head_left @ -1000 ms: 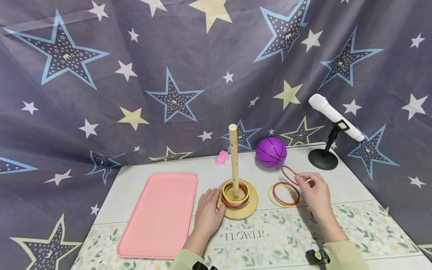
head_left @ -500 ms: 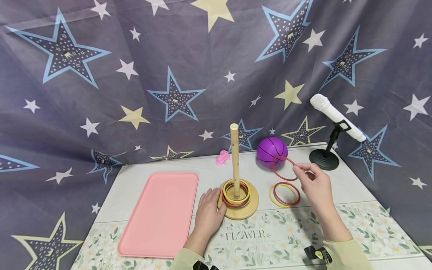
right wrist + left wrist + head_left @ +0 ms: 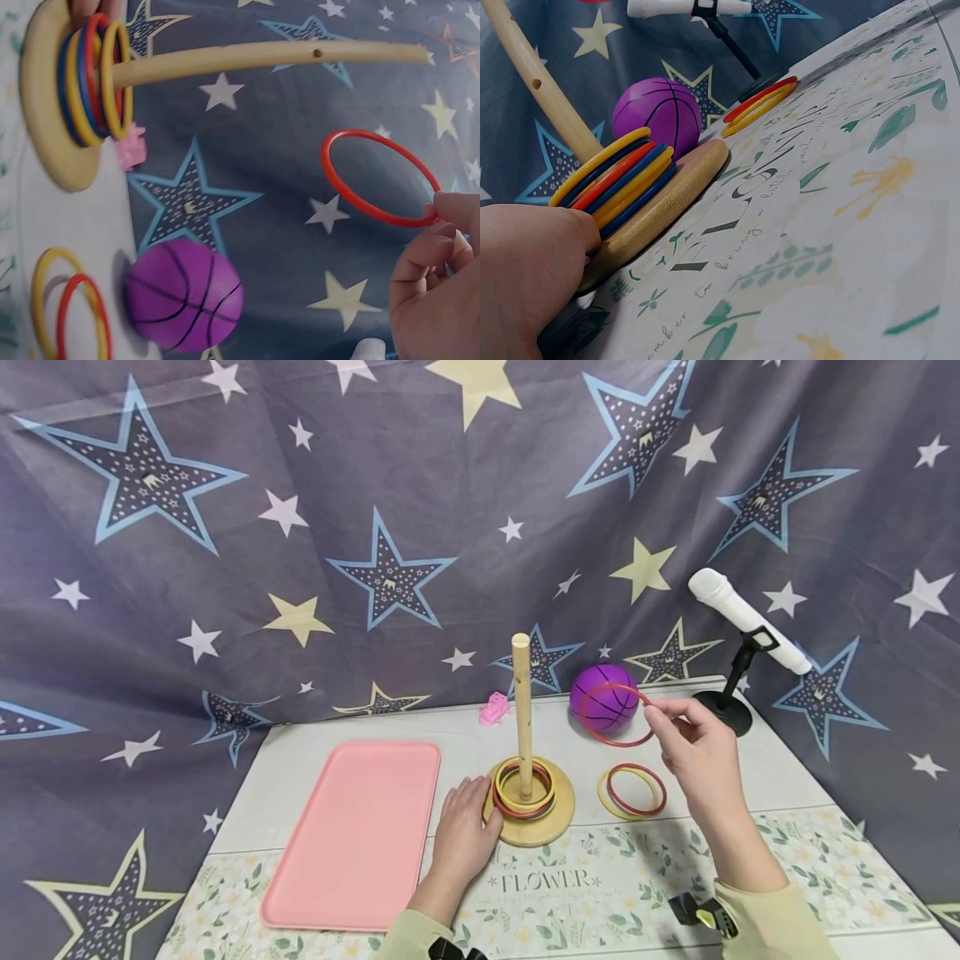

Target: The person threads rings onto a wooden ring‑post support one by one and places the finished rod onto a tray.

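A wooden stand has a round base [image 3: 536,837] and an upright peg [image 3: 521,718]. Several yellow, red and blue rings [image 3: 626,180] lie stacked around the peg's foot. My left hand [image 3: 463,831] rests at the left of the base, fingers extended and thumb beside the stack. Between thumb and fingertips, my right hand [image 3: 701,768] pinches a red ring [image 3: 375,214] by its edge. That ring is raised in the air and overlaps the purple ball [image 3: 600,681] in the head view. Below it on the table lie another red ring [image 3: 663,797] and a yellow ring [image 3: 602,799], overlapping.
A pink tray [image 3: 352,835] lies left of the stand. Behind the peg sits a small pink object [image 3: 494,708]. At the back right, a white microphone [image 3: 746,618] leans on a black stand [image 3: 738,710]. A star-patterned curtain [image 3: 420,460] hangs behind the table.
My right hand has lifted the red ring up and leftward, from beside the loose rings to in front of the ball. The left hand stays at the base.
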A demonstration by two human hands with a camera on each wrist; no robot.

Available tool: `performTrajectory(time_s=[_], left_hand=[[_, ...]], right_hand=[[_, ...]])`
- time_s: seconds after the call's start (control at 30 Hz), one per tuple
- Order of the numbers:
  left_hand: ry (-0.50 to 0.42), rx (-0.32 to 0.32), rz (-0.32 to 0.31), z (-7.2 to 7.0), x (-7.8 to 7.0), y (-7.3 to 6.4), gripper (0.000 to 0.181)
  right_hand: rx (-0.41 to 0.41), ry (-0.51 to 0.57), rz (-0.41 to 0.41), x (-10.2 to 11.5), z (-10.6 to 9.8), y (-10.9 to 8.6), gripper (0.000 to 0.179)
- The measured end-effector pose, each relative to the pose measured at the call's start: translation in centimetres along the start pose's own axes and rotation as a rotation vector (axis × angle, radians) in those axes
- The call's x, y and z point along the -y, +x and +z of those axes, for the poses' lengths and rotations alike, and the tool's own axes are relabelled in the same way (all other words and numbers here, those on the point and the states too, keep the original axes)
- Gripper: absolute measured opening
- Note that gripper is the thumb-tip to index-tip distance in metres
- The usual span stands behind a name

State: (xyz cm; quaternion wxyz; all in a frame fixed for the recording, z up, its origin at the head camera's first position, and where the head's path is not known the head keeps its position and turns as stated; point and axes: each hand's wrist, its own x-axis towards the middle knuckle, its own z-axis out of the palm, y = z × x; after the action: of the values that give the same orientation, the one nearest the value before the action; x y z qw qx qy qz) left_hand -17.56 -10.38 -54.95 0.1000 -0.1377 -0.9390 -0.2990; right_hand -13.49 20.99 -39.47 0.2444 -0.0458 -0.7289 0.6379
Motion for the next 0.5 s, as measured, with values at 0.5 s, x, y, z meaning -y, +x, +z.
performTrajectory(time_s=[0.5], left_hand=[[-0.003,-0.004,0.007,0.1,0.1,0.0,0.057]], right_hand=[[0.089,0.222,-0.109,4.7,2.0,-0.6,0.023]])
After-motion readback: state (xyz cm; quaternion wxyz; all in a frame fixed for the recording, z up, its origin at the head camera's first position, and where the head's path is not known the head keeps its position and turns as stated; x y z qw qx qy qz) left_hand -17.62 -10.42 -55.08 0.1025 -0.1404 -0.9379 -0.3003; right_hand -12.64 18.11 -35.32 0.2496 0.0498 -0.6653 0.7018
